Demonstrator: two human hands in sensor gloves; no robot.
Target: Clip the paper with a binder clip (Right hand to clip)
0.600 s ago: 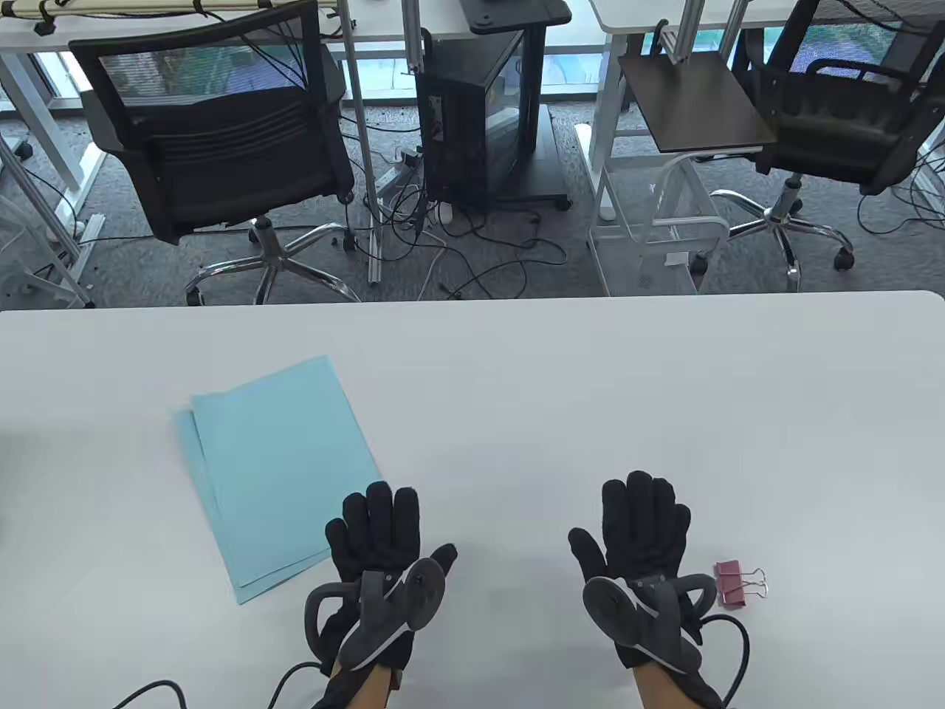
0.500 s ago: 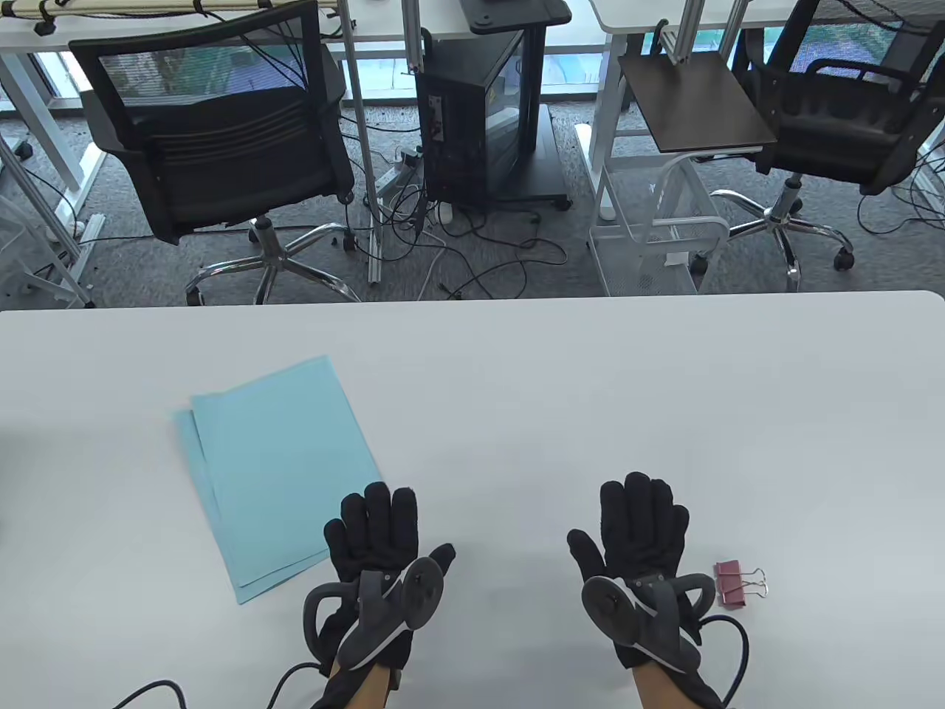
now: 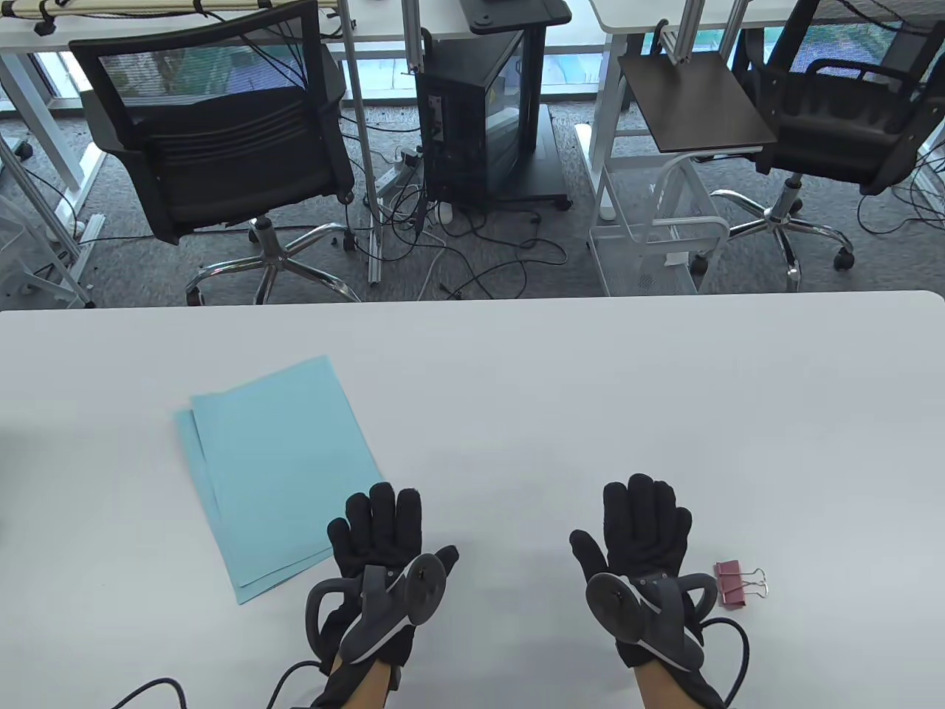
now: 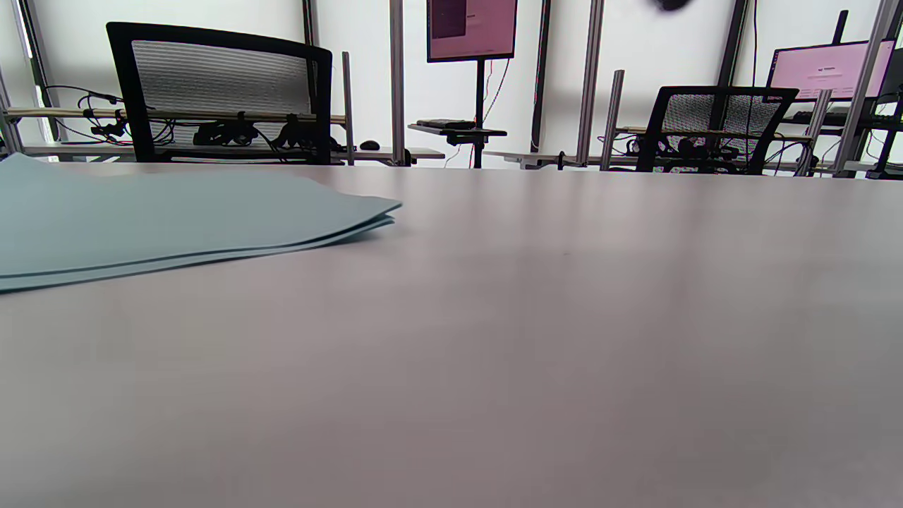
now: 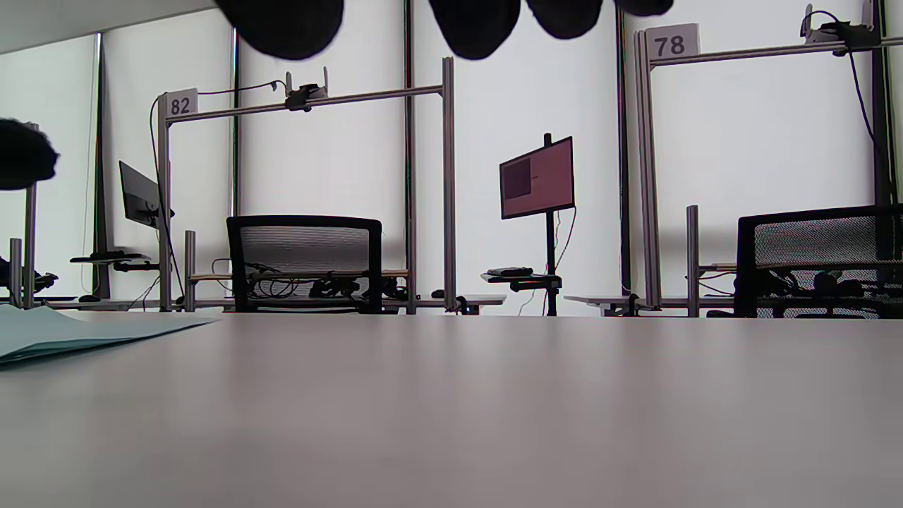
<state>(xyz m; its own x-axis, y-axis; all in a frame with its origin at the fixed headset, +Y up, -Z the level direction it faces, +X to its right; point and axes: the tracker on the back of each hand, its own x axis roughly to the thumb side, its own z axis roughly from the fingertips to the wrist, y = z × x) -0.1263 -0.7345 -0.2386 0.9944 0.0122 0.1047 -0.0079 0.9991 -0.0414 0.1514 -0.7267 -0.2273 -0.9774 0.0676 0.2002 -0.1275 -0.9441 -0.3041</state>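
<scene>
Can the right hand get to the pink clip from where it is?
Probably yes. The right hand lies flat on the table, and the pink clip sits just beside it with nothing between them.

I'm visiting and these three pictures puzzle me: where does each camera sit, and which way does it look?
Table view: from above, looking down at the table; shows left hand, right hand, blue paper, binder clip.
Left wrist view: low over the table, facing the far edge; no hand shows.
Right wrist view: equally low; fingers hang from the top.
All three share the blue paper.
</scene>
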